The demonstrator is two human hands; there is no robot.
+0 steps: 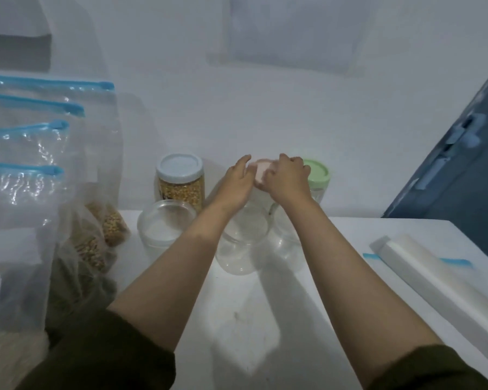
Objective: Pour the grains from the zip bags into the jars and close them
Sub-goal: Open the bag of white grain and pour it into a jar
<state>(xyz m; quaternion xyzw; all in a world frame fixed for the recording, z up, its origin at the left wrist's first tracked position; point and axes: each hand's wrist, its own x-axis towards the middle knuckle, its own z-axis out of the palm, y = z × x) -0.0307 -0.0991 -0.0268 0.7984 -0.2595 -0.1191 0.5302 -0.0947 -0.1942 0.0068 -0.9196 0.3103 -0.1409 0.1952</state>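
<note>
White tabletop (pixel 265 319) runs up to a pale wall, and everything here is placed against the pink-lidded jar (pixel 254 192) that stands at the back of the table in the middle.

Far to its left, four clear zip bags (pixel 26 170) with blue slider strips stand stacked one before another, looking flat. Below them, nearer the jar, a clear bag of yellow-brown grains (pixel 104 235) slumps on the table edge. Just left of the jar stands a jar with a pale blue lid (pixel 180 178), filled with yellow kernels, and in front of that an open clear jar (pixel 164 229).

The left hand (pixel 237 187) lies against the left side of the pink-lidded jar, fingers fairly straight and laid along the lid's rim. The pink lid (pixel 258 171) sits on top of the jar; the right hand (pixel 286 178) covers its right side, fingers curled over and gripping it. The jar's body is clear and mostly hidden behind the wrists; what is inside cannot be told.

In front of it stand two more open clear jars (pixel 243 243). Just right of it is a jar with a green lid (pixel 317 178). Far to the right lies a white roll (pixel 434 277) on a white box.
</note>
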